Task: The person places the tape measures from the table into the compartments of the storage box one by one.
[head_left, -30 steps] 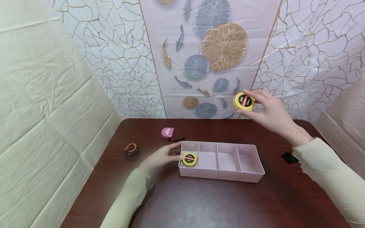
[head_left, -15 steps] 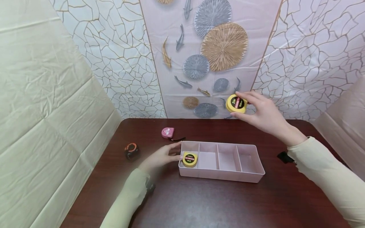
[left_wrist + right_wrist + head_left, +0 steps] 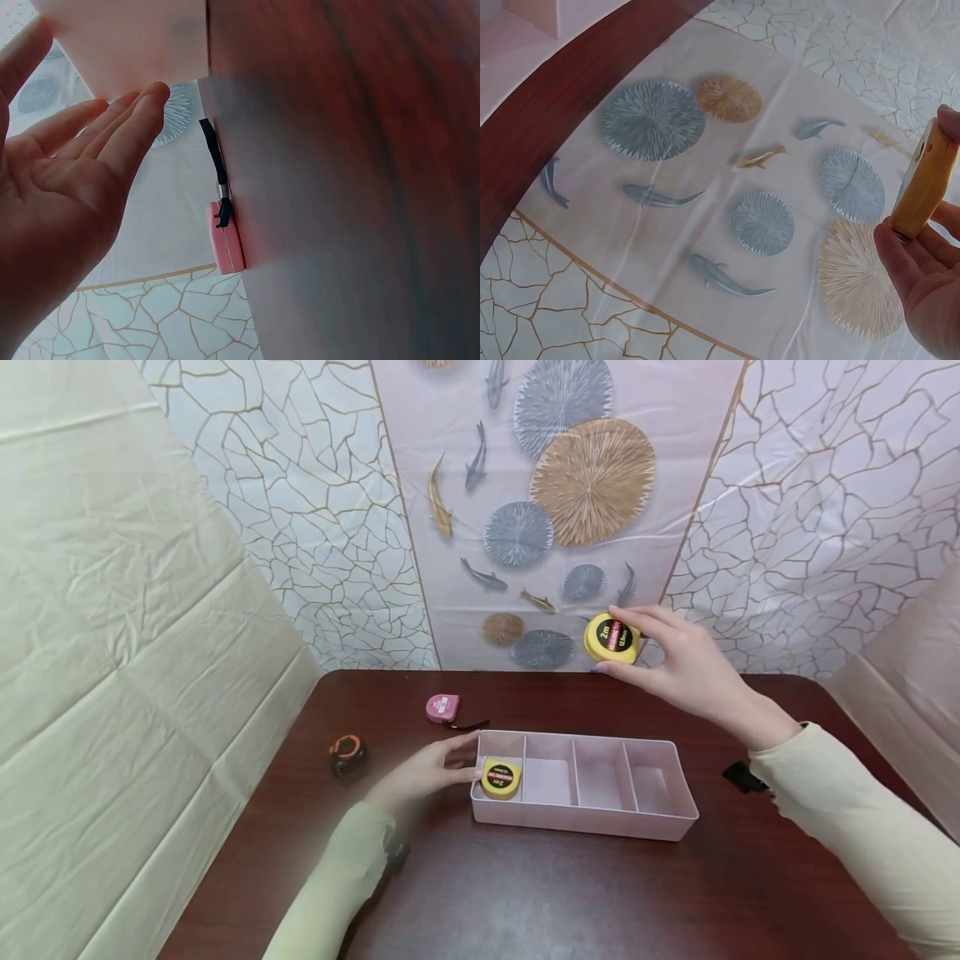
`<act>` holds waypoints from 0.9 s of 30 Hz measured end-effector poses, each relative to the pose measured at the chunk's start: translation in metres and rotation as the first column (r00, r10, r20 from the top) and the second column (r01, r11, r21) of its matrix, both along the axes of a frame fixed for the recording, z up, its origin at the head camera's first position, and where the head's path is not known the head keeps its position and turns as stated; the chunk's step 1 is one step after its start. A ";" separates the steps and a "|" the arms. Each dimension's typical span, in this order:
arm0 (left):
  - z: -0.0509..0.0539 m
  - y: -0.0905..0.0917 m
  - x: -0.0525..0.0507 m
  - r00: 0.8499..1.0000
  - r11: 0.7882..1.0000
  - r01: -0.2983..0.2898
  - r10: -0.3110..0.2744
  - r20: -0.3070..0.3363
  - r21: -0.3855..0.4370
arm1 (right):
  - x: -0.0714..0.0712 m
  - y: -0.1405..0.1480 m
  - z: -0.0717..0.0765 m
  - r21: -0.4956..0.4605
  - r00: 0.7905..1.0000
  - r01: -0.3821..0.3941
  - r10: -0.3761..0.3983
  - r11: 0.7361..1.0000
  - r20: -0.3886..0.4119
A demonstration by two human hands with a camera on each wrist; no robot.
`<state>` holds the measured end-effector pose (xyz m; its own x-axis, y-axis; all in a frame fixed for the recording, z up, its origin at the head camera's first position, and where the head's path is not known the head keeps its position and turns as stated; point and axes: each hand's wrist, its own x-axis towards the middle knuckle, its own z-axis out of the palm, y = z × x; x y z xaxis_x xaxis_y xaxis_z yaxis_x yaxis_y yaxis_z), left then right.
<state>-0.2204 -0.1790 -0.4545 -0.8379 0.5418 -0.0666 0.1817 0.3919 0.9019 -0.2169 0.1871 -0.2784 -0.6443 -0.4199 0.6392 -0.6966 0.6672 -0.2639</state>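
My right hand (image 3: pixel 686 668) pinches a round-cornered yellow tape measure (image 3: pixel 612 638) between thumb and fingers, raised above the table's far edge; it shows edge-on in the right wrist view. At the left end of a pale pink divided tray (image 3: pixel 585 820), my left hand (image 3: pixel 427 772) rests with fairly straight fingers on the back corner and the thumb at the rim. Another yellow tape measure (image 3: pixel 500 778) lies in the leftmost compartment, close to that thumb. In the left wrist view, the left hand (image 3: pixel 82 165) shows a bare palm beside the tray's end wall (image 3: pixel 142 45).
Behind the tray lies a pink tape measure (image 3: pixel 442 708) with a black strap. A black and orange tape measure (image 3: pixel 347 756) is farther left. All stand on a dark brown table (image 3: pixel 480 893), with patterned cloth (image 3: pixel 517 535) hanging behind it.
The right hand has moved left and slightly down with its yellow tape measure, slowing in the last half second. The left hand stays at the tray, which has not moved.
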 end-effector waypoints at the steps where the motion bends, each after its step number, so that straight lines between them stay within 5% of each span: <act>1: 0.000 0.000 0.000 1.000 1.000 0.006 -0.006 -0.005 0.002 | 0.000 -0.001 0.000 -0.001 1.000 -0.003 0.003 1.000 0.007; 27: -0.001 -0.002 -0.001 0.999 0.999 0.037 -0.036 -0.035 0.014 | -0.004 -0.020 -0.007 0.026 0.995 -0.097 0.097 0.995 0.000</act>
<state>-0.2214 -0.1813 -0.4552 -0.8193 0.5727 -0.0293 0.2272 0.3712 0.9003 -0.2208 0.1672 -0.2849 -0.5989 -0.4966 0.6282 -0.7587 0.6029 -0.2467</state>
